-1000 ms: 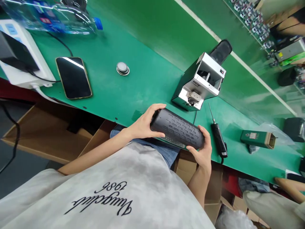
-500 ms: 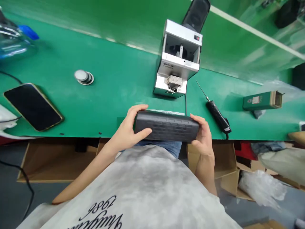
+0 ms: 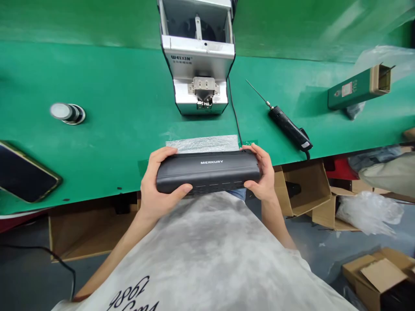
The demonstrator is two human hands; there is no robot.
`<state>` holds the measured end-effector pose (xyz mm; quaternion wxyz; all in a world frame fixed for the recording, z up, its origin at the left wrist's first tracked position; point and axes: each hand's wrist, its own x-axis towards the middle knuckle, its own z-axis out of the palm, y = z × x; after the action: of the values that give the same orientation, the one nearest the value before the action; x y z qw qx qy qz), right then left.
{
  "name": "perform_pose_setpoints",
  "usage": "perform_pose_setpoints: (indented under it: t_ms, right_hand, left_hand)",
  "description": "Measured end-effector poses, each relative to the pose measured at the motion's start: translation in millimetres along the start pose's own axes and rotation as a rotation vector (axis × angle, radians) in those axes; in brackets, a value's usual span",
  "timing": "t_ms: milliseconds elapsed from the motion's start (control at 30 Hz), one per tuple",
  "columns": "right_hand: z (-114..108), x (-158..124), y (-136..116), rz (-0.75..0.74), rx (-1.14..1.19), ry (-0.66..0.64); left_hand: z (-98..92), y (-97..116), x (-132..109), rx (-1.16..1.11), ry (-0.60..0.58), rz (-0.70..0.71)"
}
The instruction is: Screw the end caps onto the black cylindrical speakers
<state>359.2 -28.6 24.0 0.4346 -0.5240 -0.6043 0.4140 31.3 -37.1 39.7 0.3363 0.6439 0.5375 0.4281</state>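
Note:
A long black speaker-like case (image 3: 207, 169) with MERKURY lettered on its upward side is held level at the bench's front edge. My left hand (image 3: 158, 183) grips its left end, thumb on the near side and fingers over the far edge. At the other end, my right hand (image 3: 261, 172) is wrapped round it in the same way. Just beyond the case lies a pale, foam-like strip (image 3: 204, 143) on the green bench. Behind that stands a silver screw feeder (image 3: 201, 65) marked WEIXIN. A black electric screwdriver (image 3: 290, 128) rests to the right.
On the left of the green bench (image 3: 123, 90) are a phone (image 3: 27, 172) and a small silver-topped round object (image 3: 68, 113). A green rectangular tin (image 3: 356, 88) lies far right. Open cardboard boxes (image 3: 304, 190) and clear plastic wrap (image 3: 369, 211) sit below the edge.
The black case has been turned, so its lettered side now faces up instead of the brick-patterned side. Both hands still grip its ends. The camera view has shifted.

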Motion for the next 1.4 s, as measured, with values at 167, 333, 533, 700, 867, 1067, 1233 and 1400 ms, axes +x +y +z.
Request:
perform_pose_setpoints:
  t_ms: [167, 333, 533, 700, 867, 1067, 1233, 1400]
  right_hand:
    - [12.9, -15.8, -19.3, 0.078, -0.006, 0.067]
    - [31.9, 0.0, -25.2, -0.033, -0.021, 0.231]
    - [45.9, 65.1, 11.0, -0.335, -0.056, 0.281]
    - [20.7, 57.5, 30.1, -0.464, -0.191, 0.120]
    - [-8.0, 12.0, 15.5, -0.512, -0.358, -0.027]
    - [-79.3, 19.0, 32.0, -0.335, -0.656, 0.306]
    - [-150.7, 50.1, 69.3, -0.070, -0.813, 0.520]
    - [-145.2, 56.1, 91.4, -0.068, -0.814, 0.551]
  left_hand:
    - [11.1, -5.8, -6.7, 0.005, 0.065, 0.140]
    - [11.1, -11.4, 0.1, 0.020, 0.144, 0.239]
    - [9.5, -28.6, 36.7, -0.076, 0.190, 0.280]
    - [4.6, -45.7, 24.0, -0.073, 0.023, 0.213]
    - [-6.8, -44.3, -0.5, -0.008, -0.090, 0.190]
    - [-9.5, -55.4, 5.2, 0.092, -0.060, 0.270]
    - [-1.6, -62.6, 13.5, 0.112, -0.037, 0.306]
    - [8.6, -70.6, 6.3, 0.151, 0.010, 0.263]
